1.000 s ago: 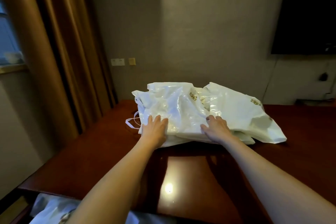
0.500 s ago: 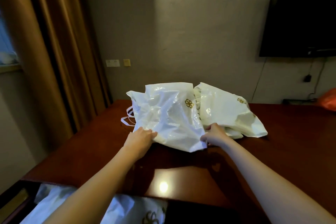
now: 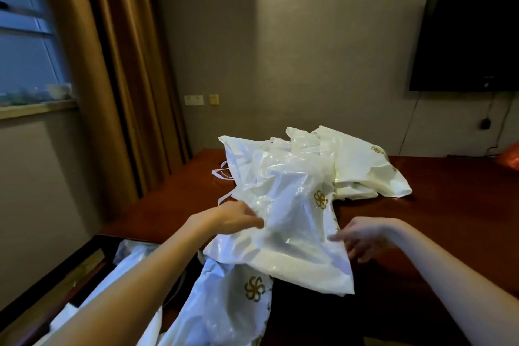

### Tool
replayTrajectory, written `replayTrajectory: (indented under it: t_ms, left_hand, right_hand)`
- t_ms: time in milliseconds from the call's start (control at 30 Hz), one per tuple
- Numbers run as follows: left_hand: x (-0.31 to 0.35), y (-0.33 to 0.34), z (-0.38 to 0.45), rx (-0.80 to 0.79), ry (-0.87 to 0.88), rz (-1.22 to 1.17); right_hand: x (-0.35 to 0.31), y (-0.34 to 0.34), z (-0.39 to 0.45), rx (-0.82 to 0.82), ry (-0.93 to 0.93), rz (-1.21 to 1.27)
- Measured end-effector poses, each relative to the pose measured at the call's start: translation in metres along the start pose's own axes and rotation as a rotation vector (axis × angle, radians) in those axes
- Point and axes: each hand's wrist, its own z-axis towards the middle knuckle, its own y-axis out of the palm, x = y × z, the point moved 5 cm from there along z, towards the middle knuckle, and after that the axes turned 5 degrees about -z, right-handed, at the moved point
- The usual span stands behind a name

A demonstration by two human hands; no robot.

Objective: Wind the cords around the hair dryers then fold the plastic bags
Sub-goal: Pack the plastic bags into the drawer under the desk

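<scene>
Plastic bags: head view shows a white top bag [image 3: 289, 222] drawn off the heap [image 3: 362, 166] on the dark wooden table [image 3: 449, 205], its near end hanging over the edge above another bag [image 3: 238, 300] lying below. Left hand [image 3: 233, 218] pinches its left edge; right hand [image 3: 362, 239] is spread, fingers loose, at its right edge, holding nothing. Judged step: bag folding, no hair dryer in sight; next calls for flattening the bag on the table before creasing
</scene>
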Motion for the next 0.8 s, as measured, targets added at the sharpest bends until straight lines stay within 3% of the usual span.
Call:
replayTrajectory:
  t_ms: [67,133,267,467,800]
  left_hand:
    - [0.006,-0.009,0.015,0.181,-0.004,0.003]
    - [0.009,-0.006,0.033,0.262,-0.018,-0.007]
    - [-0.006,0.013,0.071,0.199,-0.175,-0.048]
    - [-0.032,0.035,0.089,0.186,-0.193,-0.223]
    - [-0.037,0.04,0.072,0.251,-0.105,-0.411]
  right_hand:
    - [-0.002,-0.012,0.012,0.208,-0.046,0.256]
    - [-0.009,-0.011,0.022,0.296,-0.083,0.486]
    - [-0.032,-0.006,0.048,0.377,-0.143,0.717]
    - [-0.056,-0.008,0.083,0.402,-0.182,0.79]
    - [-0.063,0.019,0.086,0.224,-0.282,0.969]
